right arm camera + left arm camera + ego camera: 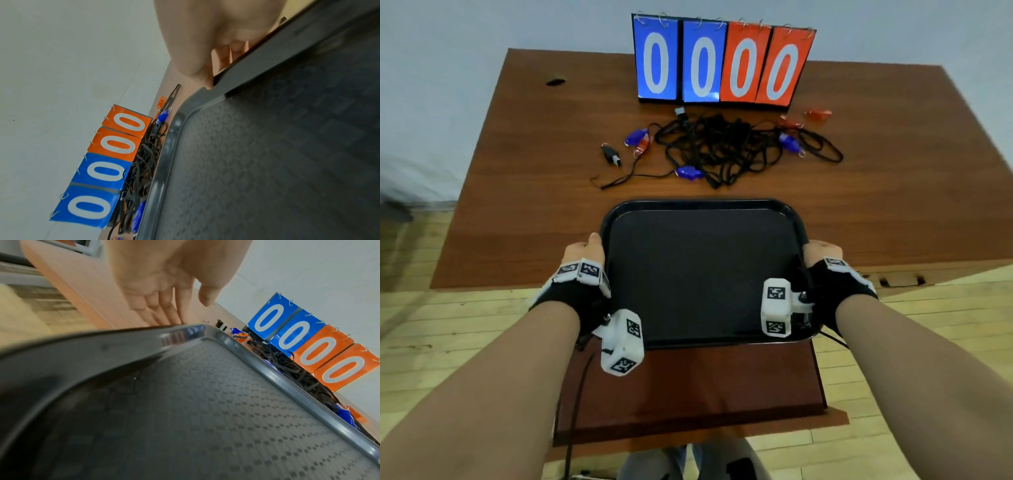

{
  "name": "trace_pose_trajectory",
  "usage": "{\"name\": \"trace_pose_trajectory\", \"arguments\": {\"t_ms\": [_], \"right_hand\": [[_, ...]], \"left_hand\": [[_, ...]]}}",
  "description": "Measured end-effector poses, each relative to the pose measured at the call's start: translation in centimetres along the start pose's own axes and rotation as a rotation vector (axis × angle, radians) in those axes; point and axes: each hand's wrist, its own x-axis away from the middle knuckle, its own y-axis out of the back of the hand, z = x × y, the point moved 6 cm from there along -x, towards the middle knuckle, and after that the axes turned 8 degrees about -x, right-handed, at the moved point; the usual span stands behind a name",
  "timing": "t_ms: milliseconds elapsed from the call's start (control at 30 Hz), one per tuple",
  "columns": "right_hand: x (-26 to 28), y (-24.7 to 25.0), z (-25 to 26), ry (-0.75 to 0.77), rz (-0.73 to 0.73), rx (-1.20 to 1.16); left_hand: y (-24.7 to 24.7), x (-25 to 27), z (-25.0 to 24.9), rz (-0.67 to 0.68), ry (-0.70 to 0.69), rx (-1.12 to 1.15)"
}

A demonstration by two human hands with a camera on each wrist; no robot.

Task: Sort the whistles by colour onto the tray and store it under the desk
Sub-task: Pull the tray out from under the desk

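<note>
An empty black tray lies at the desk's front, its near part past the desk edge. My left hand is at its left rim; in the left wrist view the left hand has straight fingers slid under the tray rim and the thumb lifted off it. My right hand holds the right rim; the right hand has the thumb at the tray rim and fingers beneath. Beyond the tray lie blue whistles, orange whistles and a black whistle.
A tangle of black lanyards joins the whistles. A flip scoreboard reading 0000 stands at the desk's back. The brown desk has a cable hole. A lower brown shelf juts out below the tray.
</note>
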Motion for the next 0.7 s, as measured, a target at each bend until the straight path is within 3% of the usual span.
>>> {"name": "trace_pose_trajectory", "arguments": {"t_ms": [233, 467, 700], "right_hand": [[-3.3, -0.4, 1.6, -0.028, -0.032, 0.005], [-5.8, -1.2, 2.0, -0.009, -0.043, 0.030], [-6.6, -0.9, 3.2, -0.020, -0.109, 0.029]], "left_hand": [[-2.4, -2.8, -1.9, 0.047, 0.046, -0.026], [-2.5, -4.5, -3.6, 0.015, 0.016, -0.112], [-2.1, -5.9, -4.1, 0.088, 0.015, -0.153]]}}
